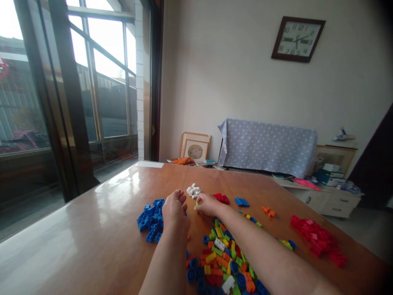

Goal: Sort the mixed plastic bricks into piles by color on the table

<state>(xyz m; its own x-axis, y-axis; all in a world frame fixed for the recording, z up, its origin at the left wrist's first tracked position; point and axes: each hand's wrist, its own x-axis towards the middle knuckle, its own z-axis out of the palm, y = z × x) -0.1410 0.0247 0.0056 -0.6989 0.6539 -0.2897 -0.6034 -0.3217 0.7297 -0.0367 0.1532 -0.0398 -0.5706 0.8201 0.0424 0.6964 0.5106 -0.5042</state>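
Note:
My left hand (pixel 175 211) is over the right edge of a pile of blue toy bricks (pixel 150 219), its fingers loosely curled and slightly apart. A bit of blue shows beside its palm; whether it is held or lies behind the hand is unclear. In the fingertips of my right hand (pixel 208 205) is a small green toy brick (pixel 197 203), mostly covered by the fingers. Just beyond both hands sits a small heap of white bricks (pixel 193 191). Beneath my right forearm spreads a large mixed pile of coloured bricks (pixel 219 260), partly hidden by the arm.
Red bricks (pixel 221 198), blue bricks (pixel 242 202) and orange bricks (pixel 268 211) lie in small groups on the brown table (pixel 101 233). A larger red pile (pixel 317 239) is at the right. Behind stand a cloth-covered object (pixel 267 145) and a white cabinet (pixel 334 203).

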